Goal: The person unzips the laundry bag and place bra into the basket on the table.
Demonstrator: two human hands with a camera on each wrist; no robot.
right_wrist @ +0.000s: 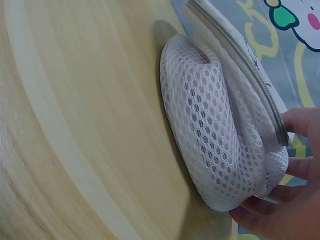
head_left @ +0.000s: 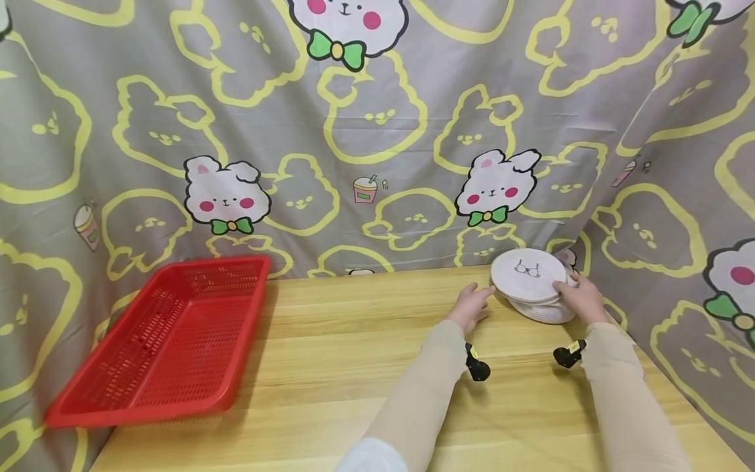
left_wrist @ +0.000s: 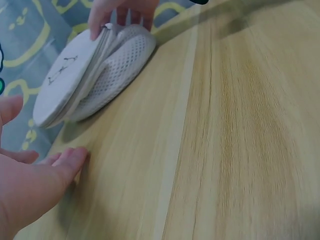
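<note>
A round white mesh laundry bag (head_left: pixel 529 274) with a zipper round its rim and a line drawing on its flat top sits at the table's back right corner. My right hand (head_left: pixel 582 298) grips its right edge, thumb on the top and fingers at the mesh side, as the right wrist view shows on the bag (right_wrist: pixel 210 120). My left hand (head_left: pixel 470 307) is just left of the bag, apart from it, fingers loosely extended and holding nothing. In the left wrist view the left hand (left_wrist: pixel 37 185) is near the bag's lower end.
A red perforated plastic basket (head_left: pixel 236 367) stands at the left of the wooden table (head_left: pixel 330 367). A patterned grey curtain (head_left: pixel 407 229) hangs behind the table and along its sides. Each wrist carries a small black device (head_left: pixel 478 364).
</note>
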